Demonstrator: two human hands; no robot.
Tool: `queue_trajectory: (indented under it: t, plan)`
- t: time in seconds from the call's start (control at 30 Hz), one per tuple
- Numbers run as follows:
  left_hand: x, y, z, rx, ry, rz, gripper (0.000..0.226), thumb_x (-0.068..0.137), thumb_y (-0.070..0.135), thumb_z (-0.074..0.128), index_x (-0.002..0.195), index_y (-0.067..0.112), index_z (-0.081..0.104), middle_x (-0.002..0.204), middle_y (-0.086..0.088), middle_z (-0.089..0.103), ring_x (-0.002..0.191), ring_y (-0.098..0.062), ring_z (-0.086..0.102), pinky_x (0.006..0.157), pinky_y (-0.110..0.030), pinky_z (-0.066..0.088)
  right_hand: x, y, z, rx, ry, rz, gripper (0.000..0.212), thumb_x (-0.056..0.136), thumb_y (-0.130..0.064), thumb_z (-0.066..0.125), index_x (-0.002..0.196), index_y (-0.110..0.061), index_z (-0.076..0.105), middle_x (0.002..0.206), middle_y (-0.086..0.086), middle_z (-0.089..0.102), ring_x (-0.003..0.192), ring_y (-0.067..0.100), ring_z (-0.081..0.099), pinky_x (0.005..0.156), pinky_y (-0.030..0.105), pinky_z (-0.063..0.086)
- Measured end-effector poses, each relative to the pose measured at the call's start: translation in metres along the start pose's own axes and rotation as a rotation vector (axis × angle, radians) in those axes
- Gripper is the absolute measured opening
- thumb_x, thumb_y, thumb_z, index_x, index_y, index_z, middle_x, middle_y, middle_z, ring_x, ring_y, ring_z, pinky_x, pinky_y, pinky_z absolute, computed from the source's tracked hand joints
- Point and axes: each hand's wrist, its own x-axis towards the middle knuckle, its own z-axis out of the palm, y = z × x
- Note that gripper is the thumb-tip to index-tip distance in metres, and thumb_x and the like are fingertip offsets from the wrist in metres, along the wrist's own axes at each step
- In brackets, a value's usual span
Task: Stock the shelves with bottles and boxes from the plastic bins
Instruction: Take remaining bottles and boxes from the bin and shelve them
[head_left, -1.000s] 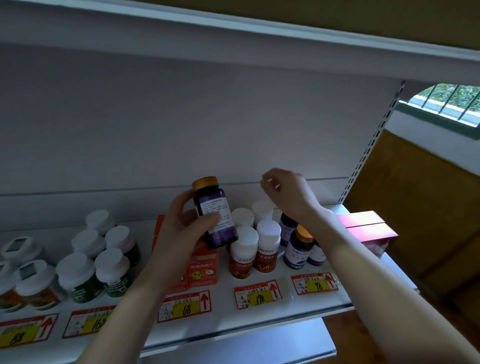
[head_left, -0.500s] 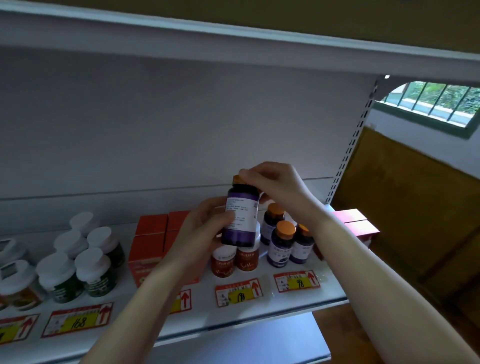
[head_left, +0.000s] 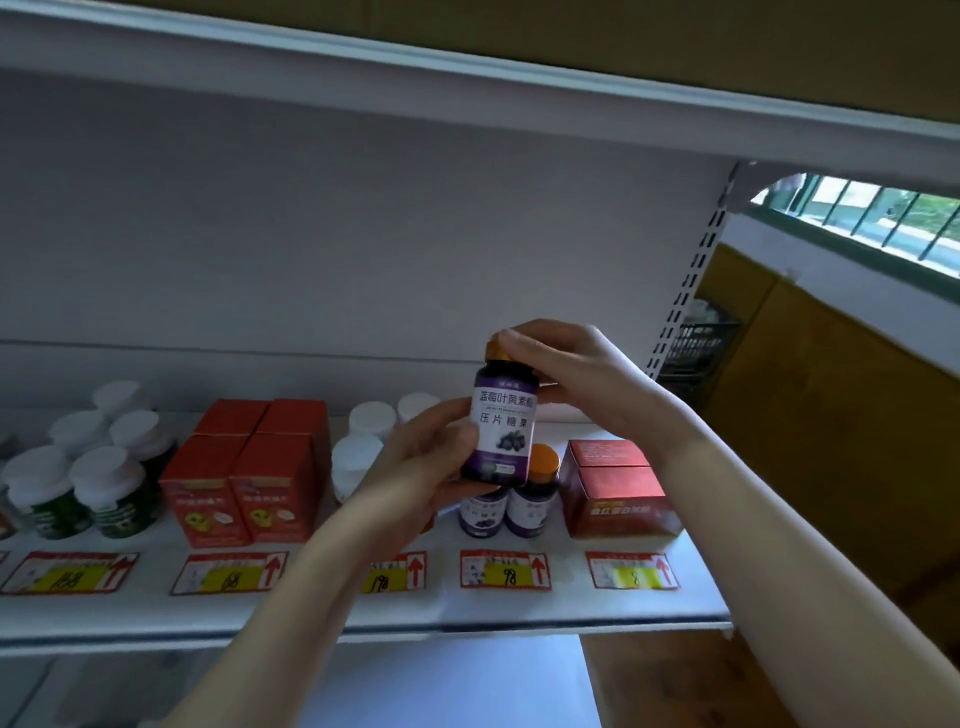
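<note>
I hold a dark purple bottle (head_left: 503, 434) with an orange cap and a white-and-purple label upright in front of the white shelf (head_left: 519, 605). My left hand (head_left: 423, 462) grips its lower body from the left. My right hand (head_left: 576, 371) grips its cap and upper part from the right. Below the held bottle, two matching purple bottles (head_left: 524, 501) with orange caps stand on the shelf. No plastic bin is in view.
Along the shelf stand green white-capped bottles (head_left: 98, 488), red boxes (head_left: 249, 478), white-capped bottles (head_left: 363, 441) partly behind my left hand, and stacked red boxes (head_left: 615, 488) at the right end. Price tags line the front edge. Another shelf (head_left: 467, 88) overhangs.
The bottle has moved right from above the red boxes to above the purple bottles. My right hand has come onto its cap. The label now faces me.
</note>
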Motion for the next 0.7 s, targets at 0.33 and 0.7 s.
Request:
queue_trajectory:
  t: [0.33,0.7]
  plan:
    - [-0.014,-0.051,0.017,0.99,0.344,0.516,0.019,0.092,0.017,0.05,0.102,0.01,0.064,0.08,0.017,0.063,0.077,0.011,0.056,0.07,0.001,0.037,-0.002,0.012,-0.029,-0.069,0.269,-0.071,0.03,0.075,-0.022,0.075,0.102,-0.013,0.066,0.095,-0.004,0.066,0.088,0.009,0.064,0.08,0.025,0.055]
    - [-0.064,-0.15,-0.003,1.61,0.373,0.235,0.058,0.095,0.045,0.026,0.132,0.005,0.045,0.138,-0.012,0.048,0.131,-0.022,0.037,0.1,-0.05,0.037,0.019,0.048,-0.021,-0.216,0.385,0.007,0.039,0.076,-0.018,0.072,0.109,-0.001,0.063,0.112,0.012,0.064,0.104,0.028,0.06,0.093,0.044,0.049]
